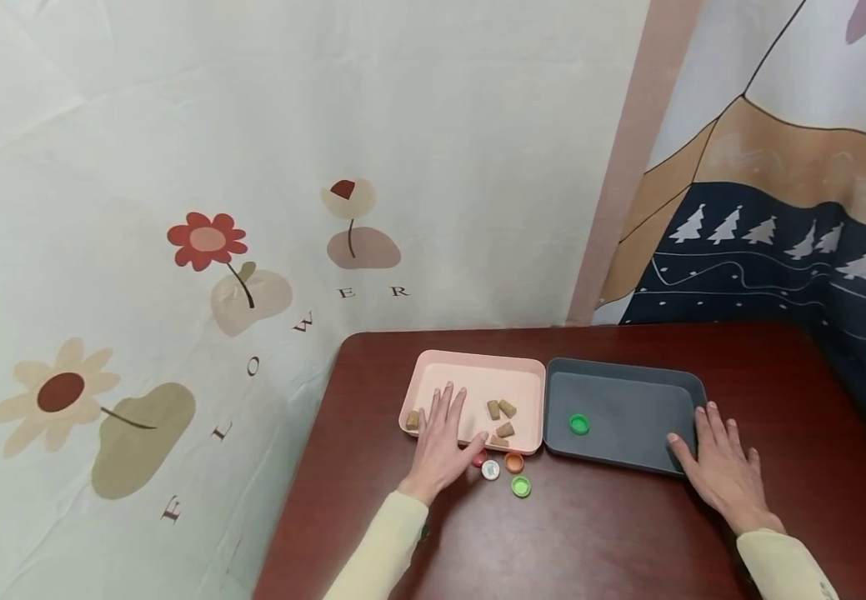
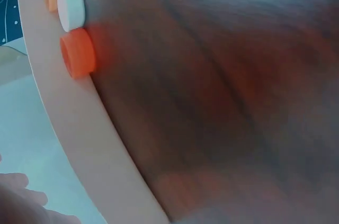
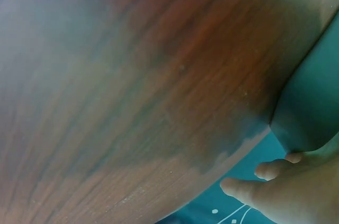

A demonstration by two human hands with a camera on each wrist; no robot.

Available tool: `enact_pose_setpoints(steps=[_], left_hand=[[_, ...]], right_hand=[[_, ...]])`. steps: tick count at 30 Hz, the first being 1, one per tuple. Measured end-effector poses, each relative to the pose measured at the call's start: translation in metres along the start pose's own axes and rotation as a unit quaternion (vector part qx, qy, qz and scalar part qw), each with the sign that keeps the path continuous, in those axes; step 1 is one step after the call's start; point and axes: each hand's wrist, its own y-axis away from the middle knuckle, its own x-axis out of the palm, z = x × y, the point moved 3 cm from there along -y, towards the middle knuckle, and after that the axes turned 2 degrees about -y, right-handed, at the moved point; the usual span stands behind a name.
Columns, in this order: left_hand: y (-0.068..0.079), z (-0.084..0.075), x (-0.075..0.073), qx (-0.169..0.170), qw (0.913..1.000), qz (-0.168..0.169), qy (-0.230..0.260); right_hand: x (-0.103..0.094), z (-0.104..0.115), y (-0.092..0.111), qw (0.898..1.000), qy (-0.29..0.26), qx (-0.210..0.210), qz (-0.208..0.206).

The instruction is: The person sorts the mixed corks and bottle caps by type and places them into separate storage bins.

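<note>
left hand (image 1: 443, 450) lay over near edge of pink tray (image 1: 511, 379), right hand (image 1: 725, 479) at right edge of dark tray (image 1: 631, 417); fingers extended, gripping nothing.

On the pale backdrop (image 1: 478, 167), past the left edge and far corner of the surface (image 1: 590, 533), we read spaced letters (image 1: 253, 367): "FLOWER".
</note>
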Motion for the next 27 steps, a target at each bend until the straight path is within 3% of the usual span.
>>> enact_pose_setpoints(steps=[11, 18, 21, 27], left_hand=[[0.029, 0.013, -0.008, 0.057, 0.9972, -0.012, -0.046], [0.043, 0.004, -0.007, 0.111, 0.9905, 0.021, -0.079], [0.049, -0.005, -0.006, 0.154, 0.9826, 0.029, -0.099], [0.055, -0.03, 0.0, 0.261, 0.9554, 0.028, -0.135]], right_hand=[[0.0, -0.001, 0.001, 1.0, 0.002, 0.004, 0.002], [0.0, -0.001, -0.001, 1.0, 0.001, 0.004, 0.003], [0.0, 0.0, -0.001, 1.0, 0.002, 0.004, 0.007], [0.0, 0.0, -0.001, 1.0, -0.002, 0.006, 0.012]])
